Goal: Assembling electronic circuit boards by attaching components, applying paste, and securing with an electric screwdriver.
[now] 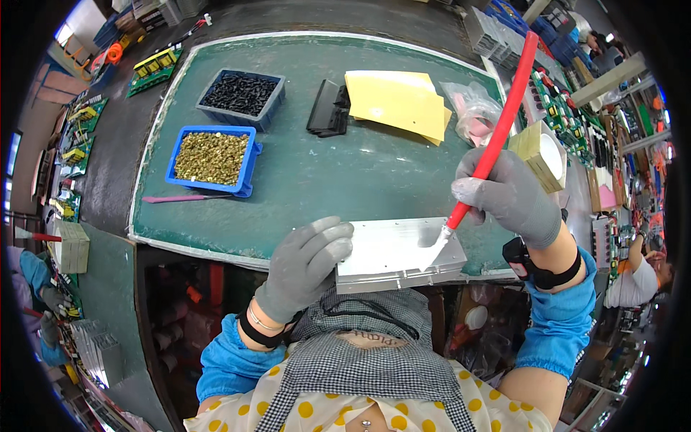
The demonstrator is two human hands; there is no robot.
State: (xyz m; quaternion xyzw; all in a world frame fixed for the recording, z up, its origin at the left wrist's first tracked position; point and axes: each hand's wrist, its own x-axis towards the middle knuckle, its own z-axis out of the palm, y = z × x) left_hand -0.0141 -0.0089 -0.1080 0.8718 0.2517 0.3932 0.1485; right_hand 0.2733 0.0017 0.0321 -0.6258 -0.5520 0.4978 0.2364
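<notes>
Left hand, gloved grey, pressed flat with fingers spread and unclenched on the left end of a pale metal plate at the near edge of the green mat. Right hand, also gloved, fingers clenched around a red-handled brush, handle slanting up and away, white bristle tip touching the plate's right part just below those fingers. Beyond the left fingertips, well apart: blue bin of brass screws, farther off a bin of black screws. Beyond the plate: yellow sheets beside a black part. Just behind the right fingers, a roll of tape.
</notes>
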